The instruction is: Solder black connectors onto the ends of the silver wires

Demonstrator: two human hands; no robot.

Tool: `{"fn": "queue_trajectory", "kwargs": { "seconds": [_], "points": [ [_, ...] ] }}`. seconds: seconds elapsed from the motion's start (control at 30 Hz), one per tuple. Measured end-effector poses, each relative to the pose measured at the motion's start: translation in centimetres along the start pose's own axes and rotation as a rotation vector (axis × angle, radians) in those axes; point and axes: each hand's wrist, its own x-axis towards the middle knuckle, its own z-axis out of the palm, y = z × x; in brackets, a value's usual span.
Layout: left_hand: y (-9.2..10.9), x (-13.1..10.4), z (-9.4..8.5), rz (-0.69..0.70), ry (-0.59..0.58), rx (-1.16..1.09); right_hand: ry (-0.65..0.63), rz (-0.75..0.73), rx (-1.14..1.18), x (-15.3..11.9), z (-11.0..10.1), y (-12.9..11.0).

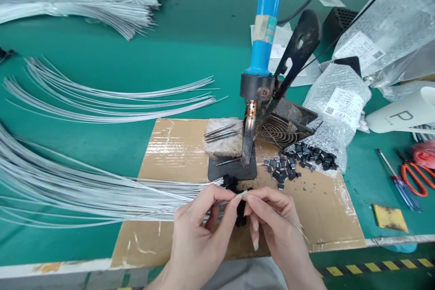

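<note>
Both hands meet at the fingertips over the front of the cardboard sheet (170,149). My left hand (207,222) is closed in a pinch on a thin wire (222,202). Against it, my right hand (275,217) pinches too, and a fine strand of wire (301,230) trails from it to the lower right. What lies between the fingertips is too small to make out. Just behind the fingers are black connectors (230,182) at the ends of a thick bundle of white wires (84,186); the hands partly hide them.
A blue-handled soldering iron (263,50) points down from a stand above a dark pad (233,172). Near it are a grimy fan (288,124), loose small black parts (282,167) and a bubble-wrap bag (335,99). Pliers (416,179), a screwdriver (401,186) and a yellow sponge (390,218) lie right.
</note>
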Motion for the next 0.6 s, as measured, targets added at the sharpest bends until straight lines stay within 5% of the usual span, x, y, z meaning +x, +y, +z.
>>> {"fn": "queue_trajectory", "kwargs": {
  "seconds": [0.6],
  "points": [
    [0.4, -0.3, 0.7, -0.032, 0.069, -0.037, -0.019, -0.087, 0.070, 0.1, 0.4, 1.6]
  ]
}}
